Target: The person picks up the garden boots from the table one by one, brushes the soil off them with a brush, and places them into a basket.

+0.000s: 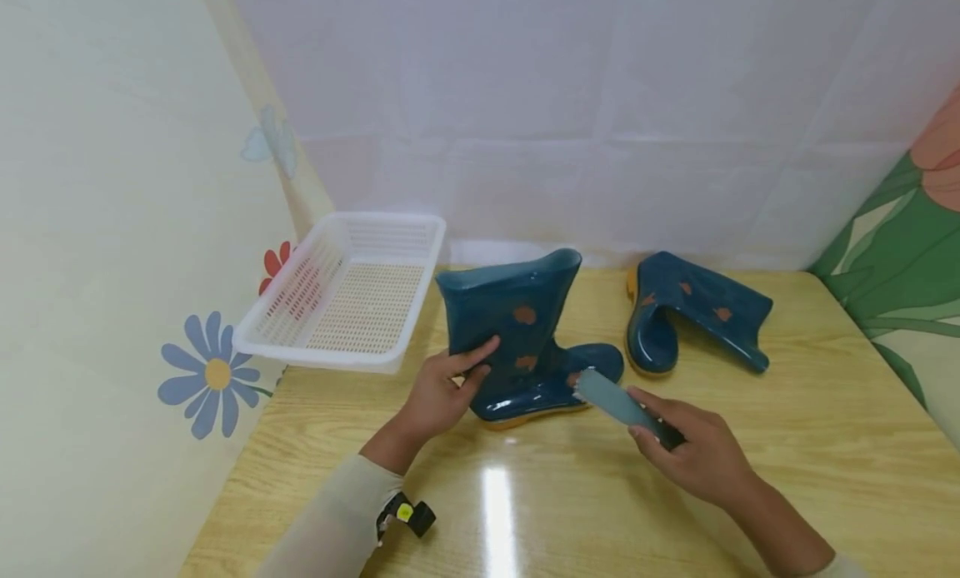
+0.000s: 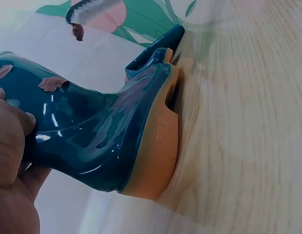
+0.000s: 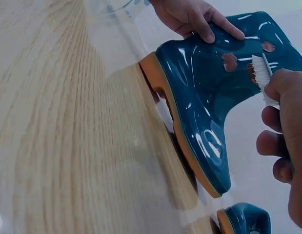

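A shiny dark teal rain boot point(image 1: 504, 332) with an orange sole stands upright on the table, toe to the right. Brown patches point(image 3: 229, 62) mark its side. My left hand point(image 1: 442, 395) grips the back of its shaft, above the heel. In my right hand point(image 1: 697, 445) is a scrub brush point(image 1: 617, 399) with a teal back and white bristles point(image 3: 261, 78). The bristles face the boot, and a brown piece point(image 2: 77, 32) shows at their tip. From these views I cannot tell whether they touch the boot.
A second rain boot point(image 1: 701, 303) lies on its side at the right, its shaft drooping. At the back left stands a white plastic basket point(image 1: 318, 357) with slotted walls. A pale curtain point(image 1: 525, 103) hangs behind the wooden table point(image 1: 825, 445).
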`<state>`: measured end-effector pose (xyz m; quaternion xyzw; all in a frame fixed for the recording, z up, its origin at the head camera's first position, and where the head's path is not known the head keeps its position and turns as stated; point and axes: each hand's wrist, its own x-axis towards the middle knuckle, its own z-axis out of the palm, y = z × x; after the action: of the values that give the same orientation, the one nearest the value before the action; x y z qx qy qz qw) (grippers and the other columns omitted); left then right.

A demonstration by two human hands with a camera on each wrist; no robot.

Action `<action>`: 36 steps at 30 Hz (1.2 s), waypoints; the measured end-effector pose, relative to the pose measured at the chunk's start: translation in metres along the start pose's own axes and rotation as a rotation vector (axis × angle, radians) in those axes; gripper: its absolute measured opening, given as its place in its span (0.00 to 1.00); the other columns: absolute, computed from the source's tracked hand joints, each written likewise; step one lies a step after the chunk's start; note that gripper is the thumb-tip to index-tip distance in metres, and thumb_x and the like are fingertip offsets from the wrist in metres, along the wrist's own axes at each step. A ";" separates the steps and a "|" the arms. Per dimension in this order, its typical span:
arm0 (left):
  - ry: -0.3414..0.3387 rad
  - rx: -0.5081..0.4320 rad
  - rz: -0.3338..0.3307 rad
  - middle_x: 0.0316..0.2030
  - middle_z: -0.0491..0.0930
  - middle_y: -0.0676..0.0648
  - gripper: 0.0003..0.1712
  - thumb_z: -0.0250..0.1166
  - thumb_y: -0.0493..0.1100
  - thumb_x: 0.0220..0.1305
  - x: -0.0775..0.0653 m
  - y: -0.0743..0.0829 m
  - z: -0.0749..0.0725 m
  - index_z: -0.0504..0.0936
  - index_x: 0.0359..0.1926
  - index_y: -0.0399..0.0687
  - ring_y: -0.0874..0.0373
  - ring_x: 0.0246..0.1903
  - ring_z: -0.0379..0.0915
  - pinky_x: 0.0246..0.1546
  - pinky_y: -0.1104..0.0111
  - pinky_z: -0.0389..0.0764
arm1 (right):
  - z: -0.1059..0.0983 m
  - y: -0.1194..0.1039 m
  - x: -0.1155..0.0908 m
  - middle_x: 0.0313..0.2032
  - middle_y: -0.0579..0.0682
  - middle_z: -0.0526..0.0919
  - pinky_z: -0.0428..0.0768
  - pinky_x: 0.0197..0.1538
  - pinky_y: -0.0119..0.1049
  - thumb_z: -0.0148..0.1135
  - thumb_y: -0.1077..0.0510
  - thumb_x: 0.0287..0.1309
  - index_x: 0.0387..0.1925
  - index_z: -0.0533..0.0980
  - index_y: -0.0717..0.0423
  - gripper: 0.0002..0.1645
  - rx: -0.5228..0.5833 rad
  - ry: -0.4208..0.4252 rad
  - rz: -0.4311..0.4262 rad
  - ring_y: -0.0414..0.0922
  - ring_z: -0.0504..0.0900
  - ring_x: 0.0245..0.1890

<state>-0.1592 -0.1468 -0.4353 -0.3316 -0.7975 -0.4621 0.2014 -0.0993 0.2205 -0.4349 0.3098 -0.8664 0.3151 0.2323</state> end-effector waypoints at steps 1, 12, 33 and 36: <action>0.001 -0.001 0.002 0.41 0.86 0.37 0.26 0.68 0.27 0.65 0.000 0.000 0.000 0.81 0.64 0.42 0.53 0.37 0.84 0.35 0.65 0.85 | 0.002 0.000 0.003 0.41 0.51 0.88 0.77 0.34 0.28 0.78 0.64 0.49 0.60 0.81 0.57 0.33 0.002 0.002 -0.019 0.35 0.77 0.31; -0.004 0.047 0.004 0.42 0.86 0.39 0.26 0.68 0.29 0.65 0.000 0.002 0.001 0.82 0.63 0.45 0.60 0.30 0.78 0.28 0.70 0.81 | 0.025 -0.011 0.025 0.32 0.44 0.85 0.69 0.26 0.26 0.51 0.36 0.73 0.59 0.82 0.58 0.34 -0.014 -0.009 -0.116 0.31 0.69 0.24; 0.035 0.064 -0.008 0.44 0.86 0.38 0.27 0.68 0.28 0.64 0.000 0.003 0.004 0.81 0.64 0.45 0.60 0.31 0.80 0.30 0.68 0.83 | 0.042 -0.029 0.048 0.24 0.40 0.74 0.65 0.21 0.25 0.74 0.57 0.55 0.61 0.81 0.55 0.30 -0.079 -0.030 -0.082 0.32 0.65 0.21; 0.036 0.069 -0.021 0.39 0.86 0.40 0.27 0.68 0.29 0.65 0.000 0.002 0.004 0.81 0.64 0.45 0.61 0.29 0.79 0.30 0.68 0.83 | 0.042 -0.028 0.046 0.24 0.41 0.75 0.65 0.21 0.25 0.76 0.59 0.51 0.61 0.81 0.55 0.32 -0.093 -0.037 -0.064 0.32 0.65 0.21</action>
<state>-0.1574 -0.1422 -0.4360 -0.3075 -0.8128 -0.4421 0.2220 -0.1215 0.1562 -0.4253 0.3322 -0.8738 0.2613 0.2405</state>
